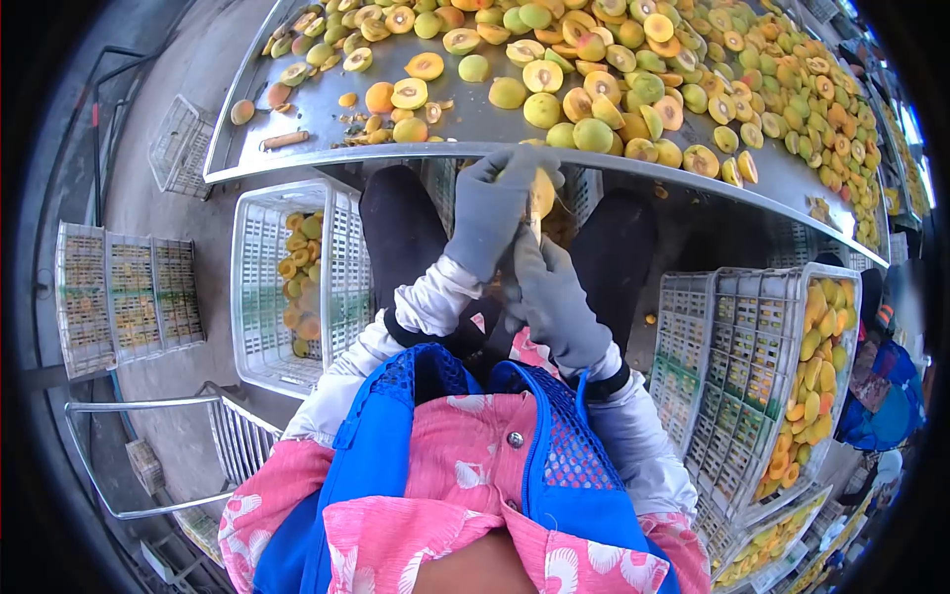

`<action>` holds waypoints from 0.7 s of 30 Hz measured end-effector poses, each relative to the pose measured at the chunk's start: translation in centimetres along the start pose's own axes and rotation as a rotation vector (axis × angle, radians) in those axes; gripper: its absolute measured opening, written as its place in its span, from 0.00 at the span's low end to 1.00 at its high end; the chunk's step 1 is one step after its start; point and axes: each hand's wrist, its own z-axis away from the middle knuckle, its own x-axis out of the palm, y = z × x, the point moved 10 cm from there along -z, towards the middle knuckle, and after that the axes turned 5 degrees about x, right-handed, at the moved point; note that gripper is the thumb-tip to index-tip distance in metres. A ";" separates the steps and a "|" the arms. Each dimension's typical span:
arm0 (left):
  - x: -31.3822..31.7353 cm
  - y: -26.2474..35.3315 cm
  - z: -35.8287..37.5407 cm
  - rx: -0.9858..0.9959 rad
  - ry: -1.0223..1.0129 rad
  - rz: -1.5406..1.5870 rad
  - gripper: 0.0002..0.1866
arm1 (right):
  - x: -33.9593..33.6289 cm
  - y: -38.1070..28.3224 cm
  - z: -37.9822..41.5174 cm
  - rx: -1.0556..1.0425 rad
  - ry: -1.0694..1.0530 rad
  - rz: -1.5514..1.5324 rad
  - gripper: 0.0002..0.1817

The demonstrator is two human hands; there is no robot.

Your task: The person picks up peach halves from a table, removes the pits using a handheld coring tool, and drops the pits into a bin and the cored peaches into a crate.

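My left hand (495, 208), in a grey glove, is closed around a halved yellow peach (543, 192) just in front of the table's near edge. My right hand (559, 302), gloved in grey too, grips a small tool with a pale wooden handle (535, 226), held upright against the peach. The tool's working end is hidden by the fruit and fingers. Beyond my hands, many cut peach halves (542, 76), some with stones showing, and whole-looking ones lie on the metal table (327, 163).
A wooden-handled tool (285, 141) and fruit scraps (371, 127) lie on the table's left. A white crate (282, 361) with peaches stands left of my legs. Stacked crates (732, 346) heaped with fruit stand at right. A metal-framed chair (148, 406) is at lower left; people sit at far right.
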 end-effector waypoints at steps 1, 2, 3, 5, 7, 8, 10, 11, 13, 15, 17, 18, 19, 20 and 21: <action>-0.2 0.4 -0.1 0.088 -0.001 -0.164 0.17 | -0.2 0.1 -0.1 0.003 -0.001 -0.004 0.17; -0.6 0.1 -0.3 0.084 -0.001 -0.166 0.17 | 0.5 0.9 0.0 0.073 -0.141 -0.115 0.18; -0.4 0.3 -0.5 0.120 -0.039 -0.236 0.16 | 1.2 1.3 0.3 0.139 -0.280 -0.226 0.19; -0.3 1.0 -0.6 0.154 -0.076 -0.307 0.16 | 1.3 0.7 0.5 0.203 -0.369 -0.264 0.20; 0.4 -0.3 -0.2 -0.072 -0.162 0.183 0.15 | 2.1 0.3 1.2 0.242 -0.472 -0.272 0.22; 0.1 -0.7 -0.3 -0.074 -0.158 0.178 0.15 | 2.5 0.2 1.4 0.245 -0.477 -0.275 0.22; 0.4 0.1 -0.7 0.123 -0.226 -0.250 0.15 | 2.1 0.6 1.6 0.302 -0.396 -0.271 0.23; 0.4 -0.3 -0.7 0.073 -0.239 -0.250 0.15 | 2.4 1.1 1.1 0.308 -0.517 -0.349 0.22; 0.5 -0.4 -0.9 -0.039 -0.258 -0.126 0.15 | 2.7 1.2 0.8 0.335 -0.587 -0.418 0.22; 0.3 -1.4 -0.7 -0.159 -0.272 -0.007 0.15 | 3.4 1.1 1.1 0.369 -0.660 -0.493 0.23; -0.7 -3.0 -0.9 -0.207 -0.225 -0.092 0.17 | 3.0 1.7 0.5 0.404 -0.571 -0.492 0.23; -0.8 -3.5 -1.3 -0.206 -0.222 -0.090 0.17 | 2.8 1.6 0.2 0.406 -0.571 -0.489 0.23; -0.9 -3.4 -1.4 -0.155 -0.243 -0.214 0.18 | 2.9 2.0 0.2 0.427 -0.602 -0.519 0.23; -0.9 -3.2 -1.5 -0.100 -0.264 -0.338 0.19 | 2.9 2.3 0.2 0.447 -0.634 -0.547 0.23; -1.1 -3.2 -1.5 -0.095 -0.260 -0.336 0.19 | 2.5 3.0 -0.7 0.447 -0.635 -0.541 0.23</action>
